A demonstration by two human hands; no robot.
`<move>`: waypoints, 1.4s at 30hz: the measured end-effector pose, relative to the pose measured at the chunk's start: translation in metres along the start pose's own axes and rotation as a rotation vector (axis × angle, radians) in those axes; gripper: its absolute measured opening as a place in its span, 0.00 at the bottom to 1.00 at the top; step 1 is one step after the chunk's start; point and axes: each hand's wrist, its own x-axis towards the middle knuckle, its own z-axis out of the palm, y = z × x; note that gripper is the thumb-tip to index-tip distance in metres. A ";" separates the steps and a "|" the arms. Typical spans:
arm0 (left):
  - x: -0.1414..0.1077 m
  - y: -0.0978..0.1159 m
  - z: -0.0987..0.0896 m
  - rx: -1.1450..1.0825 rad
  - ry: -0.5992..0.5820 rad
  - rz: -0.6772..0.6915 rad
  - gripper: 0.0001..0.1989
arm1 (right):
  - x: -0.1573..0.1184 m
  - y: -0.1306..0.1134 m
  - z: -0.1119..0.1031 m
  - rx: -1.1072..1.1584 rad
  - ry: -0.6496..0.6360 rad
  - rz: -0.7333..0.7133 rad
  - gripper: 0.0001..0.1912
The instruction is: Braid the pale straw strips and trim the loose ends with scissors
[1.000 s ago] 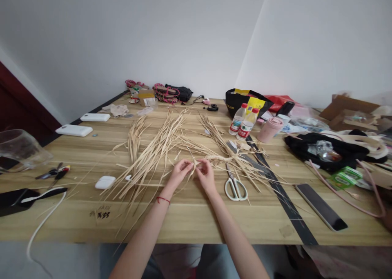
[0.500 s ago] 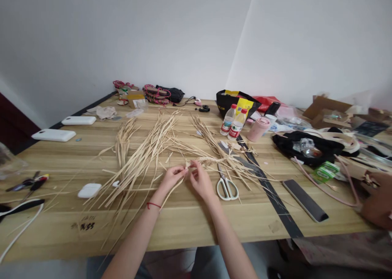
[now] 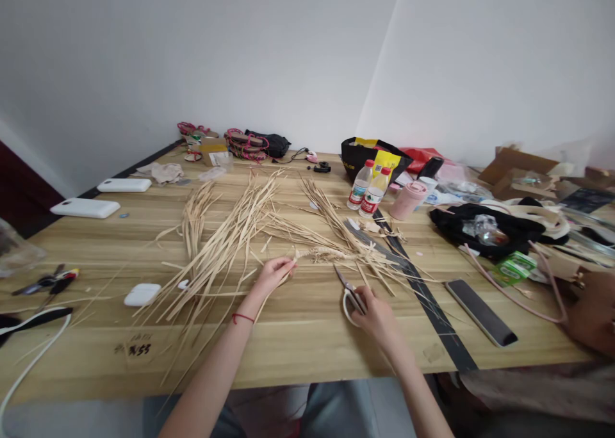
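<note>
My left hand (image 3: 275, 275) pinches the left end of a pale braided straw strip (image 3: 331, 255), which stretches rightward across the table. At the braid's right end, loose strands fan out over a dark strip on the tabletop. My right hand (image 3: 377, 315) has its fingers closed around the white handles of a pair of scissors (image 3: 346, 286), whose blades point away from me toward the braid. Beyond my left hand lies a large loose bundle of straw strips (image 3: 240, 217), with a smaller straw bundle (image 3: 192, 223) to its left.
Two bottles (image 3: 371, 194) and a pink cup (image 3: 408, 200) stand behind the straw on the right. A phone (image 3: 481, 313) lies right of my right hand. A white earbud case (image 3: 143, 294) is at the left, and a black bag (image 3: 485, 233) farther right.
My right hand has left the end of the braid, moved right and toward me, and taken hold of the scissors. My left hand stays at the braid's end.
</note>
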 end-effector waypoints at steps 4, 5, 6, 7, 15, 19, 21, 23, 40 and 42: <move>-0.001 0.000 0.000 -0.047 -0.009 -0.048 0.17 | -0.002 0.008 -0.011 0.418 -0.209 0.004 0.19; -0.001 0.001 0.000 -0.057 -0.013 -0.056 0.18 | -0.003 0.009 -0.011 0.534 -0.247 0.012 0.20; 0.000 0.001 0.000 -0.067 -0.014 -0.057 0.18 | -0.003 0.009 -0.011 0.639 -0.279 0.022 0.22; 0.000 0.000 0.000 -0.078 -0.015 -0.053 0.18 | -0.004 0.007 -0.011 0.727 -0.306 0.030 0.25; -0.002 0.000 0.002 -0.248 -0.015 -0.097 0.15 | 0.005 -0.030 -0.011 1.041 -0.518 0.035 0.29; -0.007 0.006 0.003 -0.343 -0.067 -0.102 0.12 | 0.012 -0.046 -0.006 1.119 -0.634 0.014 0.33; -0.008 0.008 0.003 -0.363 -0.071 -0.101 0.11 | 0.015 -0.050 -0.001 1.154 -0.667 0.038 0.32; -0.009 0.009 0.004 -0.361 -0.067 -0.103 0.11 | 0.018 -0.051 0.004 1.190 -0.691 0.070 0.31; -0.010 0.007 0.002 -0.362 -0.099 -0.186 0.14 | 0.015 -0.047 0.006 1.306 -0.761 0.041 0.28; -0.010 0.007 0.003 -0.354 -0.107 -0.176 0.14 | 0.016 -0.050 0.007 1.317 -0.753 0.066 0.27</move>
